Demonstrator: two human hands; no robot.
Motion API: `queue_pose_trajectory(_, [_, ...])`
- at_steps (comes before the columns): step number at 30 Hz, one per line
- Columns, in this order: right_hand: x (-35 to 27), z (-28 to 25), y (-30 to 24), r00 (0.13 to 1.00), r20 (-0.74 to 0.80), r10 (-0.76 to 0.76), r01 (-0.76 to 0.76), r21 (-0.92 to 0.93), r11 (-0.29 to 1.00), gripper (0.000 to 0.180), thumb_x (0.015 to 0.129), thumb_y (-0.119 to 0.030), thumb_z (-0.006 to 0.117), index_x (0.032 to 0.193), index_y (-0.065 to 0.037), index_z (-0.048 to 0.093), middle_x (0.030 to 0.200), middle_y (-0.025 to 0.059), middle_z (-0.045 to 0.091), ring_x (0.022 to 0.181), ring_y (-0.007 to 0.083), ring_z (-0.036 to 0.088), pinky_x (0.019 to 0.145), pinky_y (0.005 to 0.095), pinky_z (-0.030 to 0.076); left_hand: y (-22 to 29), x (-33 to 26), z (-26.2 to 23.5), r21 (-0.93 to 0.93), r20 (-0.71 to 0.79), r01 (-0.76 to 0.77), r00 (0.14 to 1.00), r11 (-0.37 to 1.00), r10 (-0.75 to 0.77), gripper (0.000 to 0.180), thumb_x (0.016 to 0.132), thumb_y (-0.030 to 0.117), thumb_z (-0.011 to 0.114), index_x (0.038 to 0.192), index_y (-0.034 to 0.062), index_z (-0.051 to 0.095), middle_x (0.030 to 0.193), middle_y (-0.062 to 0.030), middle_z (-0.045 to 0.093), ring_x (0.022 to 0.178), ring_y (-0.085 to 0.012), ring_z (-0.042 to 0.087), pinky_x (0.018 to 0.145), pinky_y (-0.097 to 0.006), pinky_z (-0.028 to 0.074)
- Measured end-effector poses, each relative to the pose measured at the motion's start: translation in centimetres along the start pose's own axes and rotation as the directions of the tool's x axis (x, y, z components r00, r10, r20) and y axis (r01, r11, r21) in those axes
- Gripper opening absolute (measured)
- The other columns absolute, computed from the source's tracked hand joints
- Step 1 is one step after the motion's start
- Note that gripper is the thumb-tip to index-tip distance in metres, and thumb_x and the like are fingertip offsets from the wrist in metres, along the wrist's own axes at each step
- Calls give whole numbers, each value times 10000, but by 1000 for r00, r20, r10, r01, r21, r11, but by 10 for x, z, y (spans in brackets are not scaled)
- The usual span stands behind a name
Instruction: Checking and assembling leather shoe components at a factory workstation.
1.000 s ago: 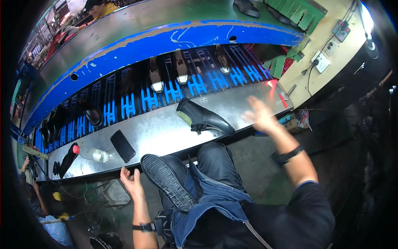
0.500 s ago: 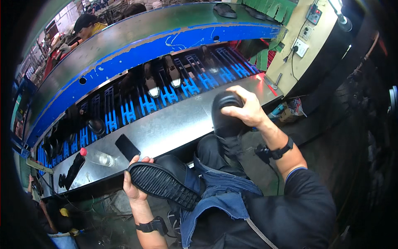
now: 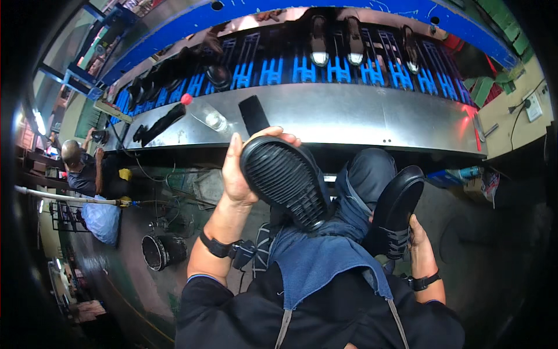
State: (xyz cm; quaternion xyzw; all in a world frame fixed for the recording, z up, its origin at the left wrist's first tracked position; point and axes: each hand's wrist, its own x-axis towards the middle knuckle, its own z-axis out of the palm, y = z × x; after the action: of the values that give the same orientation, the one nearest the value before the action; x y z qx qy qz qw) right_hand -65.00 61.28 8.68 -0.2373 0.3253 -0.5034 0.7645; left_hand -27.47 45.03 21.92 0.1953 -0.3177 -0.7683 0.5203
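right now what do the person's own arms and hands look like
The left hand and right hand are ungloved. The sleeves are short and black, the left edged in blue. The left strap is black with a small dark box; the right strap is black too.

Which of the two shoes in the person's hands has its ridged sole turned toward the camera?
The shoe in the left hand: its ridged black sole faces the camera. The other shoe, in the right hand, shows its upper and laces instead.
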Motion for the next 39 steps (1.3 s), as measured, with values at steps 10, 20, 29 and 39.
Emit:
queue_pose_trajectory(10, [55, 113, -53, 945, 326, 3, 113, -334, 936, 817, 897, -580, 594, 1357, 82, 459, 1269, 138, 580, 1160, 177, 539, 998, 306, 421, -44, 19, 61, 374, 278, -89, 960, 923, -21, 690, 1008, 488, 213, 1263, -60, 545, 1265, -252, 582, 1229, -382, 536, 1078, -495, 408])
queue_pose_trajectory(20, [56, 98, -28, 943, 334, -3, 104, -285, 953, 780, 856, -567, 627, 1293, 68, 507, 1172, 108, 609, 1077, 168, 552, 945, 314, 433, -45, 2, 82, 566, 259, -89, 963, 820, -74, 799, 910, 568, 394, 1257, -133, 557, 1314, -260, 579, 1243, -332, 548, 1077, -422, 393])
queue_pose_trajectory(29, [59, 95, -23, 961, 273, -43, 120, -270, 955, 723, 866, -537, 620, 1269, 57, 528, 1055, 65, 616, 949, 120, 553, 847, 273, 442, -49, 4, 86, 559, 245, -75, 966, 826, -78, 742, 921, 494, 390, 1274, -140, 544, 1321, -258, 577, 1262, -334, 534, 1096, -414, 370])
queue_pose_trajectory(39, [60, 92, -19, 959, 285, -8, 97, -300, 949, 696, 868, -535, 613, 1233, 55, 547, 871, -10, 559, 744, 55, 470, 671, 221, 387, -51, 2, 80, 573, 312, -123, 947, 810, -77, 774, 916, 508, 393, 1298, -153, 516, 1331, -257, 572, 1235, -323, 563, 1081, -394, 388])
